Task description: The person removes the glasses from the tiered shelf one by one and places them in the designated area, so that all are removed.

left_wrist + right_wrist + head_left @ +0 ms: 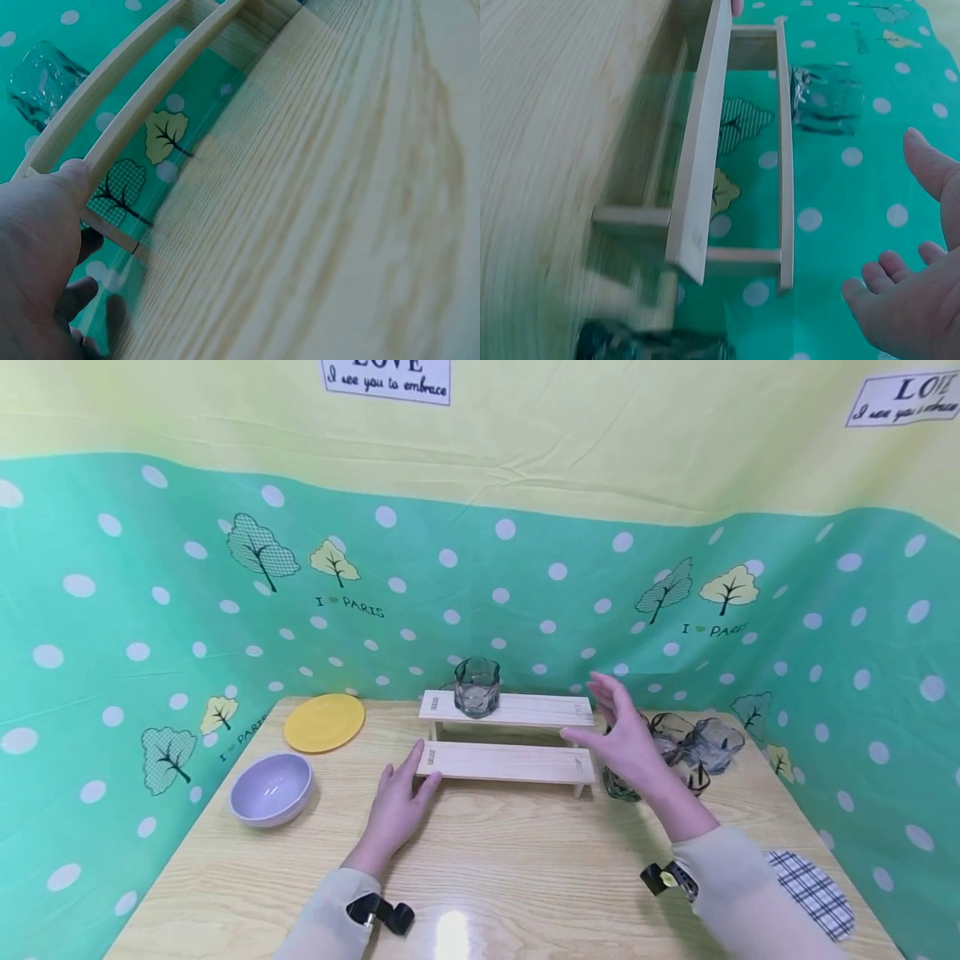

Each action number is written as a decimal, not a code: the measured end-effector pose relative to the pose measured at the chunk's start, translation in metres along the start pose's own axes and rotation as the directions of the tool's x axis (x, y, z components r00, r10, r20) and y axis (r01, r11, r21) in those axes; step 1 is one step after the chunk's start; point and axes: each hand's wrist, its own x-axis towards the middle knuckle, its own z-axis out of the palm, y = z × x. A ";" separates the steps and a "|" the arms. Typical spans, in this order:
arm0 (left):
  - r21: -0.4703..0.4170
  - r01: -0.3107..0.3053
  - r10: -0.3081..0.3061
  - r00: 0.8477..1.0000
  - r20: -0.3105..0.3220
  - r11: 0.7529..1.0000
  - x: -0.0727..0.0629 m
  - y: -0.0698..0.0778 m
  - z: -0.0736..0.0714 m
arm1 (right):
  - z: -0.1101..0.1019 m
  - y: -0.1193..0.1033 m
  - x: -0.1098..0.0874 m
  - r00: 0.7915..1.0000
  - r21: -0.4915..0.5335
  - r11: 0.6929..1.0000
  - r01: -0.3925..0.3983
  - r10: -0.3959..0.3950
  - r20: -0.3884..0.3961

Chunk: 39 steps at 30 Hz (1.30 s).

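Note:
A two-tier wooden rack (pixel 506 762) stands at the back middle of the table. A grey-tinted clear glass (pixel 477 688) sits upright on the upper tier's left part; the right wrist view also shows this glass (pixel 827 99). My left hand (pixel 397 806) touches the left end of the lower tier, thumb at its front edge; in the left wrist view, the thumb meets the board and the other fingers hang loosely below. My right hand (pixel 630 743) is raised beside the rack's right end, thumb and fingers spread, holding nothing. It partly hides several tinted glasses (pixel 716 743) behind it.
On the table's left lie a yellow plate (pixel 324 723) and a lavender bowl (pixel 272 789). A checked round mat (pixel 813 893) is at the right, partly behind my right sleeve. Polka-dot cloth (pixel 510 593) hangs around the table's back and sides.

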 end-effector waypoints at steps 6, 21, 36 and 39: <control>0.003 -0.001 0.001 1.000 -0.003 1.000 0.000 0.001 0.000 | 0.019 -0.006 0.011 0.999 0.037 0.999 0.028 -0.028 0.017; -0.003 -0.002 0.002 1.000 -0.005 1.000 -0.001 0.002 -0.001 | 0.055 -0.015 0.041 0.999 0.044 0.999 0.015 -0.017 0.050; -0.005 0.003 -0.004 1.000 -0.011 1.000 -0.001 0.001 0.000 | 0.090 -0.016 0.069 0.995 0.041 0.999 -0.004 0.000 0.096; -0.003 -0.005 0.005 1.000 -0.015 1.000 -0.001 0.000 0.000 | 0.096 -0.016 0.073 0.995 0.029 1.000 -0.008 0.005 0.099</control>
